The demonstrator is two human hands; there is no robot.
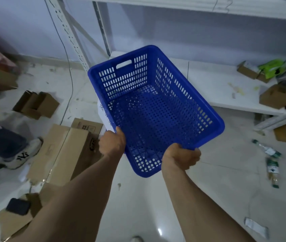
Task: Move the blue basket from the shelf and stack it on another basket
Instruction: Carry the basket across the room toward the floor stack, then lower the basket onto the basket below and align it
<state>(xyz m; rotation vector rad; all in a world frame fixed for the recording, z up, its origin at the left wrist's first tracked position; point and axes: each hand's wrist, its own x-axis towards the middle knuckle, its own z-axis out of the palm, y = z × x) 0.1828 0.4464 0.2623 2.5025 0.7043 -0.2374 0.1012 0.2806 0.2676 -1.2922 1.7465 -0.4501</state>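
An empty blue perforated plastic basket [156,109] hangs in the air in front of me, tilted, off the white shelf [217,88] behind it. My left hand [112,142] grips its near left rim. My right hand [182,157] grips its near right rim. A white paper label sticks to the basket's left outer wall. No other basket shows in the view.
Flattened and open cardboard boxes [65,151] litter the floor at left. A person's leg and white shoe [23,154] stand at far left. Small boxes and a green bag [271,69] lie on the shelf at right. Bottles [272,170] lie on the floor at right.
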